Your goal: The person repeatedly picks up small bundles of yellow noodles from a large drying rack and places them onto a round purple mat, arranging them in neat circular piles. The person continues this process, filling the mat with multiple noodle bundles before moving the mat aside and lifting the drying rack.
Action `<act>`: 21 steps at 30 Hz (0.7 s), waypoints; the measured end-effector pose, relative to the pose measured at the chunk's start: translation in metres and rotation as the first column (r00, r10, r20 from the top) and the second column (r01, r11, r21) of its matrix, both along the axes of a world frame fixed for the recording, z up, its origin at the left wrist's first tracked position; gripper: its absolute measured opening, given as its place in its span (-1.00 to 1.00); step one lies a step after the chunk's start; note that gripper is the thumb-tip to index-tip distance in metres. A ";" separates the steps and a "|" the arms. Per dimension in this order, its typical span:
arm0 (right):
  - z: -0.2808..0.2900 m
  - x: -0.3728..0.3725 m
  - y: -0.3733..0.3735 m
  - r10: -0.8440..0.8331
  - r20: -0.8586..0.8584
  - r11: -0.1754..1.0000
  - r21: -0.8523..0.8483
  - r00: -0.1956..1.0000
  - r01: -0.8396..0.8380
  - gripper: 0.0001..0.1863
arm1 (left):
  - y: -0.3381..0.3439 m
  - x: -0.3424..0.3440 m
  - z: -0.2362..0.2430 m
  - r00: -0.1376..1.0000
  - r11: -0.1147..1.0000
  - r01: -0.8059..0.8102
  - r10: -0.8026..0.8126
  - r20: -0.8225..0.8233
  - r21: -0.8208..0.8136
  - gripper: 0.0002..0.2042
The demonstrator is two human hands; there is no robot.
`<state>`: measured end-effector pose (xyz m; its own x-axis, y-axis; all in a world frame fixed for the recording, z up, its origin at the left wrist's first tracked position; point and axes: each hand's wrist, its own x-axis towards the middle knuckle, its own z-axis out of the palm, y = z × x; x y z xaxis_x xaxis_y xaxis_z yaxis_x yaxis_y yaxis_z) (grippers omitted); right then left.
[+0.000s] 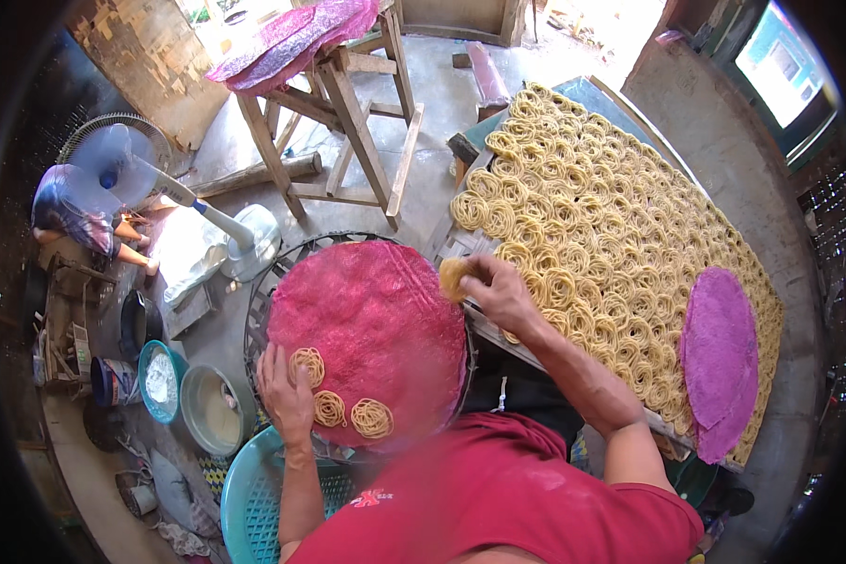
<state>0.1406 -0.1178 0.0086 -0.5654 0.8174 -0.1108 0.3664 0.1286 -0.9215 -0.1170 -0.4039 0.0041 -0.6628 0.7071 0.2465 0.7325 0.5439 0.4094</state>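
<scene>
My right hand (504, 297) pinches a nest of yellow noodles (455, 279) at the right rim of a round pink sheet (366, 310). That sheet lies over a round woven basket (256, 310) in front of me. Three coiled noodle nests (373, 418) rest on its near left part. My left hand (286, 397) lies on the left edge of the sheet with its fingers stretched out, the thumb side close beside the upper nest. To the right, a slanting rack (573, 369) carries rows of many similar nests.
A purple round sheet (719, 367) lies on the rack. Ahead stands a wooden stand (357, 122) topped with pink sheets (296, 42). At left are a fan (113, 169), a person (75, 211), a basin of white powder (161, 383) and a metal pot (214, 414). A teal plastic basket (254, 489) sits near me.
</scene>
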 end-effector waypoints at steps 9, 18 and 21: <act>-0.011 0.002 0.026 -0.316 0.098 0.593 0.797 0.944 0.116 -0.65 | -0.017 -0.002 -0.008 0.998 0.999 0.039 -0.038 -0.046 0.036 -0.80; 0.012 -0.033 -0.098 0.333 -0.149 0.777 -0.516 0.931 -0.360 -0.63 | 0.008 0.063 0.035 0.892 0.956 0.183 -0.260 0.370 0.231 -0.71; 0.007 -0.043 -0.095 0.151 -0.215 0.678 -0.687 0.965 -0.259 -0.68 | 0.013 0.076 0.040 0.761 0.804 0.523 -0.590 0.269 0.285 -0.61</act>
<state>0.0973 -0.2125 0.0158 -0.7621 0.3896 -0.5171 0.2813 -0.5201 -0.8065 -0.0405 -0.3910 0.0440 -0.2296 0.9407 0.2495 0.6844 -0.0262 0.7287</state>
